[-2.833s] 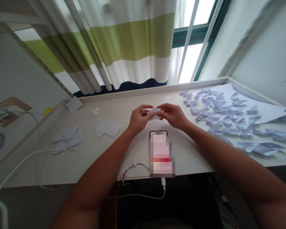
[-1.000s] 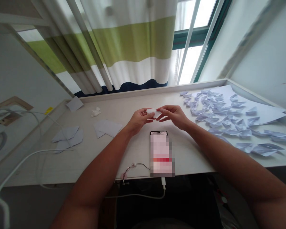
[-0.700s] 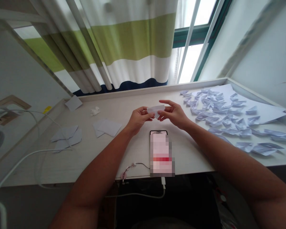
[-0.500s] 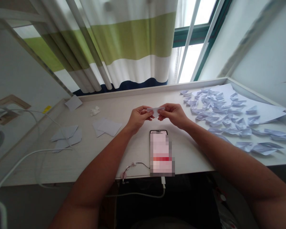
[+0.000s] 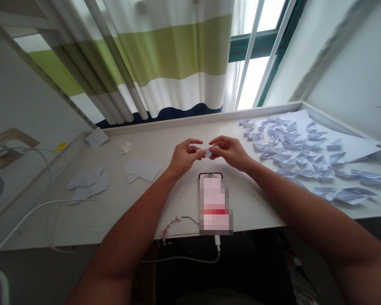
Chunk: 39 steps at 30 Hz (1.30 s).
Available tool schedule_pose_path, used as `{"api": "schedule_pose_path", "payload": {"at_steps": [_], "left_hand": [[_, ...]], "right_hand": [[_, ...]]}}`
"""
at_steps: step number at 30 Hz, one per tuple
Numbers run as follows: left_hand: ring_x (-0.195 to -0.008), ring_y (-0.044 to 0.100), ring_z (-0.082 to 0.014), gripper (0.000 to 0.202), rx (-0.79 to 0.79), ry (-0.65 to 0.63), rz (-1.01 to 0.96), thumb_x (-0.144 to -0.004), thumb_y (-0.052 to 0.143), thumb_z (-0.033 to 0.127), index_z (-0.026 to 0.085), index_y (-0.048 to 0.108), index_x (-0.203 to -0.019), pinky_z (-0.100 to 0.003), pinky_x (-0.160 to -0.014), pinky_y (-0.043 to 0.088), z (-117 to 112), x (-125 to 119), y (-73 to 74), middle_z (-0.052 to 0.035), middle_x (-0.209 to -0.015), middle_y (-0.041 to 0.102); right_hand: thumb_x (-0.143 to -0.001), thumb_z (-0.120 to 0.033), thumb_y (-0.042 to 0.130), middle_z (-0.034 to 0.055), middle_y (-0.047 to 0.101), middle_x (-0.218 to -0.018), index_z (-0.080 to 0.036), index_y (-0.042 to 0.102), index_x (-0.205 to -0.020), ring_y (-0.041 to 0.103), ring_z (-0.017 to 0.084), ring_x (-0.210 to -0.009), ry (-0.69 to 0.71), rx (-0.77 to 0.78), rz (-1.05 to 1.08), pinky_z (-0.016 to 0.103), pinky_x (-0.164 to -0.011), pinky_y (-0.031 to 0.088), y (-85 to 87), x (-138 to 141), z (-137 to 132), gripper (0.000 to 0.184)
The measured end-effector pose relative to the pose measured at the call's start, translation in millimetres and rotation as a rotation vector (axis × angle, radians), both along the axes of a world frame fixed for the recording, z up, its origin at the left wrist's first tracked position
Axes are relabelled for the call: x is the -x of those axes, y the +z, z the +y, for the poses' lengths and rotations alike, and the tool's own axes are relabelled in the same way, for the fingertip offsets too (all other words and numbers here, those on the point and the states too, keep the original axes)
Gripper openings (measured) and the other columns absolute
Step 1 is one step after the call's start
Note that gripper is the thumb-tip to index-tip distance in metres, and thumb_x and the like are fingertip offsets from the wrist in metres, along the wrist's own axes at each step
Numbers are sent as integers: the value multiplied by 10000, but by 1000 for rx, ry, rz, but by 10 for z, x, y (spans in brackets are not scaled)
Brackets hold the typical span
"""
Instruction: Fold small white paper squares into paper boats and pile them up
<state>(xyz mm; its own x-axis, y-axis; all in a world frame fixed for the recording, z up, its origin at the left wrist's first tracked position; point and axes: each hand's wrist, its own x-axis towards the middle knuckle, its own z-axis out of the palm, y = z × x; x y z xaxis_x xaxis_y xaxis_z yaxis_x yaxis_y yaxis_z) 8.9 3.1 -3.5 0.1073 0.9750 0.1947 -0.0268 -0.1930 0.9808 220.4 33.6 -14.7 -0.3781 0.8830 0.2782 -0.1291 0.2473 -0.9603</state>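
Between my two hands, above the middle of the desk, is a small folded piece of white paper (image 5: 208,153). My left hand (image 5: 188,153) pinches its left side with the thumb and a lower finger, while the index finger is lifted off. My right hand (image 5: 226,151) grips the right side between thumb and fingers. The fingers hide much of the paper, so its exact shape cannot be made out. Just below the hands a phone (image 5: 211,203) lies face up on the desk (image 5: 178,199).
Several folded paper boats (image 5: 285,144) cover the right side, some on a large white sheet (image 5: 352,146). Loose paper squares (image 5: 144,169) and another paper stack (image 5: 89,183) lie left, near a crumpled tissue (image 5: 125,148). A white cable (image 5: 34,207) crosses the left edge.
The paper was held stretched flat between both hands; now it looks more folded and less of it shows. My left index finger has lifted away, and the hands remain in nearly the same place.
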Motion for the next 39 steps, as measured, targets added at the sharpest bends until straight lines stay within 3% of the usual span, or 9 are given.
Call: {"api": "schedule_pose_path", "payload": {"at_steps": [2, 7, 15, 21, 24, 26, 30, 34, 39], "left_hand": [[-736, 734, -182, 397, -24, 7, 33, -738, 948, 322, 168, 820, -1081, -328, -730, 565, 10, 12, -20, -46, -789, 808], [-767, 721, -190, 250, -71, -37, 171, -798, 915, 388, 182, 867, -931, -335, -744, 553, 5, 20, -27, -81, -840, 826], [-742, 656, -182, 231, -91, -29, 228, -824, 855, 423, 193, 827, -830, -322, -718, 491, 37, 28, -59, -63, -815, 791], [-822, 670, -217, 197, -147, 34, 335, -887, 816, 405, 214, 820, -839, -334, -758, 480, 8, 9, -36, -62, -854, 787], [-912, 690, -236, 241, -119, 108, 298, -843, 887, 423, 213, 823, -943, -329, -766, 483, -11, -10, -3, -83, -951, 792], [-879, 691, -228, 349, -16, 134, 234, -838, 904, 467, 204, 802, -1043, -326, -752, 490, -14, -12, 13, -90, -959, 784], [-818, 713, -212, 509, 235, -41, 28, -857, 861, 635, 160, 765, -1011, -332, -740, 521, -14, -16, 13, -122, -945, 789], [-904, 726, -195, 584, 239, -68, -129, -674, 1027, 513, 172, 753, -1061, -332, -822, 553, -28, -42, -1, -82, -1001, 791], [-859, 717, -170, 499, 188, -35, -162, -637, 1038, 459, 178, 712, -889, -329, -831, 554, -18, -50, -13, -27, -874, 761]], "right_hand": [[-778, -566, 964, 36, 817, -801, -192, 811, -1095, 782, 203, -728, -23, -43, -30, 414, -761, 692, -18, 0, 15, 513], [-804, -572, 942, 56, 815, -774, -193, 829, -884, 768, 205, -718, -33, -143, -122, 403, -729, 667, 22, -22, 22, 403], [-846, -619, 873, 77, 817, -770, -183, 808, -894, 779, 223, -704, -20, -111, -200, 396, -717, 646, 17, -26, 7, 444], [-994, -616, 710, 1, 709, -560, -216, 808, -830, 663, 167, -519, -117, -296, -431, 331, -632, 543, 88, -50, -47, 443], [-1003, -626, 699, -17, 668, -518, -218, 809, -839, 622, 149, -443, -162, -283, -419, 329, -575, 536, 95, -47, -55, 453], [-964, -668, 734, 15, 745, -635, -217, 819, -878, 684, 170, -491, -191, -257, -338, 350, -569, 579, 72, -39, -42, 466], [-886, -717, 803, 69, 835, -903, -227, 824, -954, 813, 240, -723, -180, -262, -222, 433, -706, 685, 15, -14, -13, 495], [-894, -684, 821, 56, 818, -938, -233, 780, -980, 820, 238, -761, -121, -251, -158, 438, -725, 699, 8, 22, -42, 461], [-877, -674, 846, 17, 762, -843, -240, 719, -1033, 786, 209, -682, -98, -214, -137, 390, -646, 670, 20, 61, -89, 477]]}}
